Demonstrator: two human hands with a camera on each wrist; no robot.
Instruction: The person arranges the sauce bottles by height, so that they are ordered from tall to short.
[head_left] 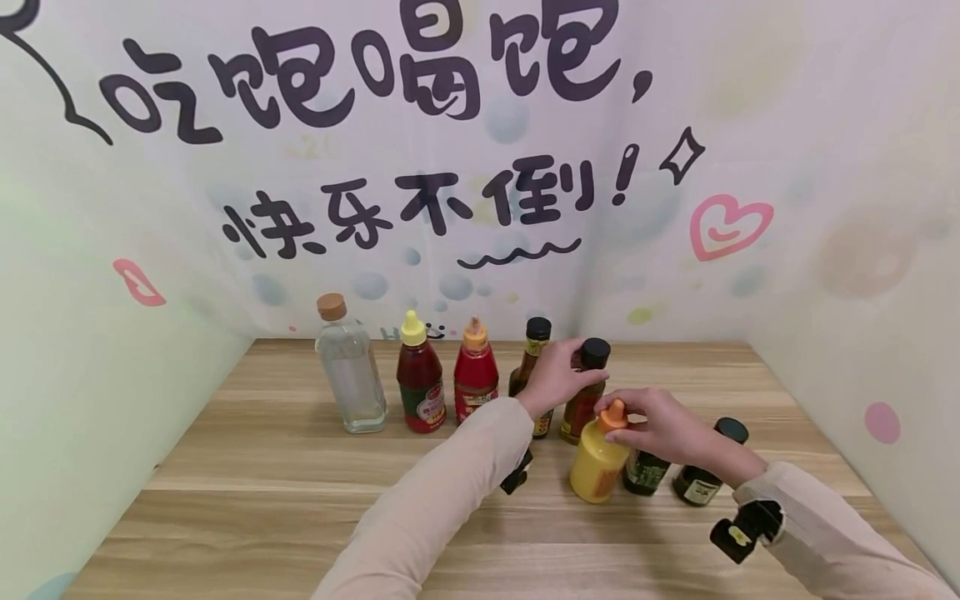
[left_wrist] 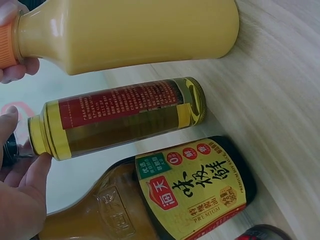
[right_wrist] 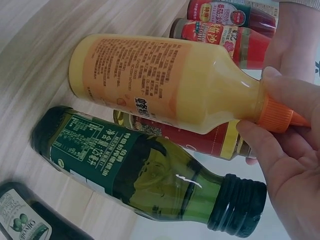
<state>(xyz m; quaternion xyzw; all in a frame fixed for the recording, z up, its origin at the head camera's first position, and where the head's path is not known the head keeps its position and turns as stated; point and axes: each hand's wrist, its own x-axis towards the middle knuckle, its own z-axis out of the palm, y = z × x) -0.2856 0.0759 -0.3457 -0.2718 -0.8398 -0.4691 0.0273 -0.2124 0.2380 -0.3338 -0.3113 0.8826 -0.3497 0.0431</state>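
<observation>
My left hand [head_left: 557,377] holds the neck of a slim oil bottle [left_wrist: 125,112] with a black cap and a red label. My right hand [head_left: 663,423] pinches the orange cap [right_wrist: 275,112] of a yellow squeeze sauce bottle [head_left: 597,468], which stands in front of the oil bottle and leans slightly. Whether its base touches the table cannot be told. Left of the oil bottle is a soy sauce bottle [left_wrist: 200,187] with a yellow label, partly hidden by my left hand in the head view. Under my right hand is a green glass bottle [right_wrist: 135,165] with a dark cap.
A clear bottle [head_left: 351,375] with a brown cap stands at the left of the wooden table [head_left: 247,500]. Two red sauce bottles, one yellow-capped [head_left: 422,387] and one orange-capped [head_left: 476,375], come after it. A dark bottle [head_left: 699,485] stands far right. A printed cloth [head_left: 375,150] hangs behind.
</observation>
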